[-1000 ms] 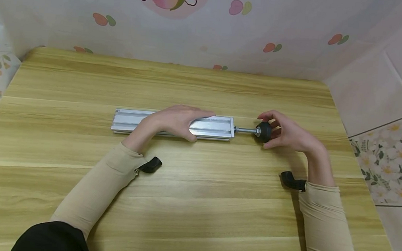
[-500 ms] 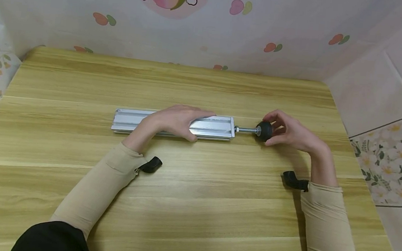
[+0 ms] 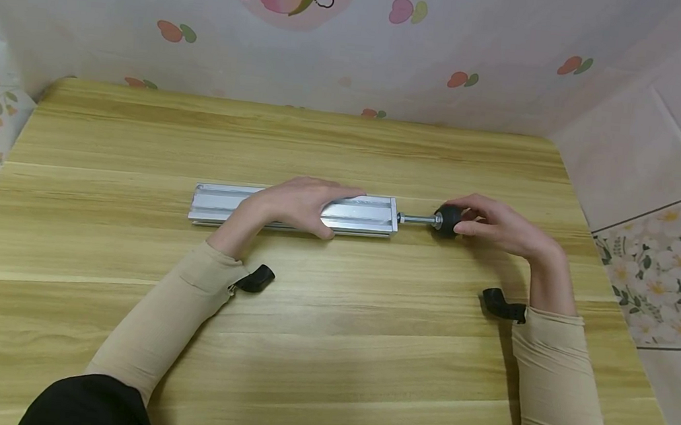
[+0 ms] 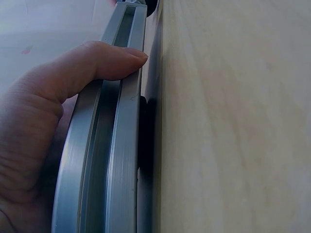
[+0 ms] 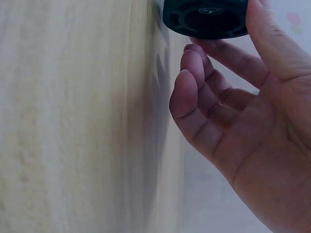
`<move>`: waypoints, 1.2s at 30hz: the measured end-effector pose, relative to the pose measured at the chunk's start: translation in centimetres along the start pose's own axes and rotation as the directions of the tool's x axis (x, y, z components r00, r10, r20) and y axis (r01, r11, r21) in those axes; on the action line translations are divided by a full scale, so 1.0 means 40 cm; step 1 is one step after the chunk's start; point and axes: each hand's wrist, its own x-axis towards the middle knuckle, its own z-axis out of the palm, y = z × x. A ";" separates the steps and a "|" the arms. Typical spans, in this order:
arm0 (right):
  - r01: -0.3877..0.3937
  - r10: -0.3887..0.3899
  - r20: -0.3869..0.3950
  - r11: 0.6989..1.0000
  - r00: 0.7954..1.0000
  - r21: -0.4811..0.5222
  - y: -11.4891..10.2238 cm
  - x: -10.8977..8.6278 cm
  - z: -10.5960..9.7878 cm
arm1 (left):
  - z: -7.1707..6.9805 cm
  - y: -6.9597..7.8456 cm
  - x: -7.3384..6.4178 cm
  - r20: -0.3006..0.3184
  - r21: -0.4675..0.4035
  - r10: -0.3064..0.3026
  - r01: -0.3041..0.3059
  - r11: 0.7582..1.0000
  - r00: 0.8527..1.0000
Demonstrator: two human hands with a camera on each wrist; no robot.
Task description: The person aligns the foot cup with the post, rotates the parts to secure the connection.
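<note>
A silver aluminium profile [image 3: 361, 216] with slots along its length lies crosswise on the wooden table. From its right end a threaded rod [image 3: 417, 220] with nuts runs to a black levelling foot [image 3: 448, 220]. My left hand [image 3: 295, 204] grips the profile from above, thumb on the near side and fingers over the far side. In the left wrist view that thumb presses across the slotted face [image 4: 125, 131]. My right hand [image 3: 500, 226] pinches the foot between thumb and index finger. The right wrist view shows the foot's hollow underside [image 5: 209, 22], with the other fingers curled below it.
The wooden table [image 3: 329, 346] ends at a back edge against a fruit-print cloth [image 3: 354, 58]. Flowered covering [image 3: 676, 269] borders the right side. Black wrist mounts [image 3: 257, 279] stick out from both beige sleeves [image 3: 173, 313].
My right hand has shifted slightly to the right, and its fingers have drawn together from a wider hold into a pinch on the foot. My left hand and the profile stay put.
</note>
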 end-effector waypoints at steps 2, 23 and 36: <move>-0.012 0.012 0.009 1.000 1.000 0.006 0.001 0.002 0.001 | 0.000 0.001 0.000 0.000 -0.001 0.000 0.000 1.000 1.000; -0.056 0.053 0.089 0.998 0.995 0.029 0.006 0.006 0.002 | -0.002 0.002 -0.002 0.004 0.005 -0.009 0.009 1.000 1.000; -0.021 0.017 0.057 0.997 0.998 0.069 -0.008 0.007 0.002 | 0.000 0.003 0.000 -0.005 0.022 -0.006 0.006 1.000 1.000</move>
